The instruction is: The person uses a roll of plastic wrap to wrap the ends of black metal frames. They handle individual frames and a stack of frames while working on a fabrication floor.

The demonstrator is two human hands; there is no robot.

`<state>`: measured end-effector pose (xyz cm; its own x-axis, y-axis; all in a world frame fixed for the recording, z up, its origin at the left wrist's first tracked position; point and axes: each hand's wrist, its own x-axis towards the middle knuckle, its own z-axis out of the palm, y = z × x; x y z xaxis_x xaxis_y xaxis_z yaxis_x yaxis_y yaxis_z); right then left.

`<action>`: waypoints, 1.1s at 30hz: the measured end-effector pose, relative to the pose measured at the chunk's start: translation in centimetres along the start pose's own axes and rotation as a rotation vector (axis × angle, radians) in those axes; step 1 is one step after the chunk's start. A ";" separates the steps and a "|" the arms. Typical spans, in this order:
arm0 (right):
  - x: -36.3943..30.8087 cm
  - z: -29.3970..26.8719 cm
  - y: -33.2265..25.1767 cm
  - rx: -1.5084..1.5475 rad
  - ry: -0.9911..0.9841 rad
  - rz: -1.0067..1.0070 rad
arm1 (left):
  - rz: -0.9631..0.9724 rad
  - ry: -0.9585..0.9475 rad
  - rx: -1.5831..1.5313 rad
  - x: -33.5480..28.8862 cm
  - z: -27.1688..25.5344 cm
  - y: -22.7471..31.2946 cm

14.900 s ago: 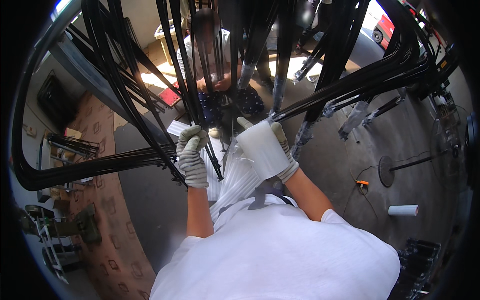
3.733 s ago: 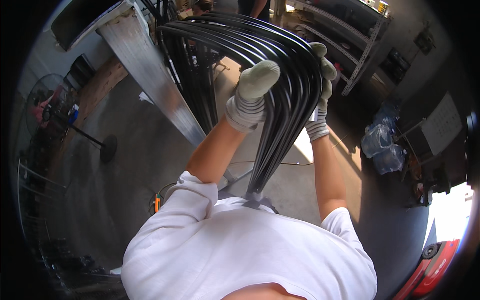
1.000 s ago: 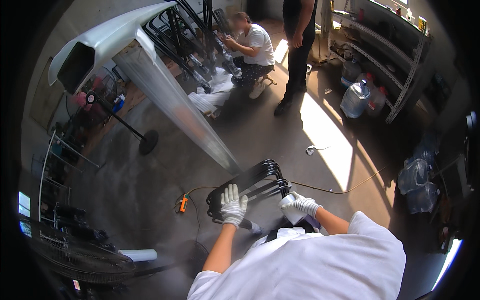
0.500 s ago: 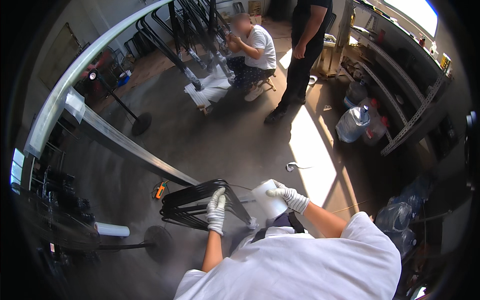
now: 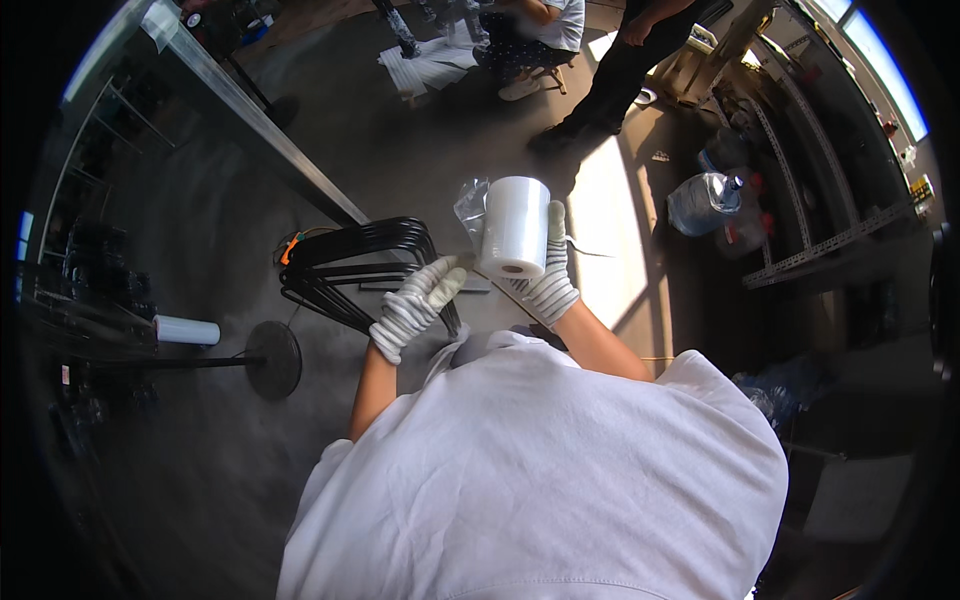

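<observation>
A roll of clear plastic film (image 5: 512, 225) stands nearly upright in my right hand (image 5: 553, 275), which is closed round its far side in a striped white glove. A loose flap of film (image 5: 470, 208) sticks out on the roll's left. My left hand (image 5: 425, 293), gloved alike, has its fingers stretched toward the roll, apart from it. It is in front of a bundle of black bent metal tube frames (image 5: 350, 240); whether it touches them I cannot tell. Film wraps the lower end of the bundle near my lap, partly hidden by my shirt.
A long film-covered beam (image 5: 265, 125) slants down to the frames. A second film roll (image 5: 187, 331) and a round stand base (image 5: 273, 360) are at left. Two people are beyond, one seated by white strips (image 5: 430, 65). Water bottles (image 5: 705, 203) stand beside metal shelving (image 5: 810, 140) at right.
My right hand has raised the film roll forward and turned it upright. My left hand has come off the top of the black frames toward the roll. The view has tilted down.
</observation>
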<state>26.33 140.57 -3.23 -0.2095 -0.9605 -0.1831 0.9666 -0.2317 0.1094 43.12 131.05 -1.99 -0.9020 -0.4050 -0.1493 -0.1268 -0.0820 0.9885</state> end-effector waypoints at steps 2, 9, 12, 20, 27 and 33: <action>0.0 -0.4 0.9 -0.095 -0.014 -0.004 | 0.160 0.139 0.049 -0.5 -0.1 -1.9; -1.8 -2.4 2.7 -0.368 -0.054 0.075 | 0.122 0.331 -0.305 1.7 -0.6 -1.4; -2.3 -3.6 3.2 -0.352 -0.008 0.104 | 0.190 0.483 -0.245 1.4 -0.1 -2.7; -3.5 -2.3 4.2 -0.323 -0.012 0.114 | 0.193 0.591 -0.059 0.4 0.4 -4.0; -2.8 -3.8 4.7 -0.311 0.023 0.143 | 0.208 0.706 -0.095 -0.8 -1.6 -5.3; -2.9 -2.3 4.8 -0.278 -0.078 0.143 | 0.108 0.833 -0.161 -2.8 -6.9 -8.9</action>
<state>31.88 142.59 -4.42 -0.0688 -0.9917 -0.1089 0.9881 -0.0527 -0.1445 49.61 126.62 -10.51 -0.3000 -0.9502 -0.0844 0.0600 -0.1071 0.9924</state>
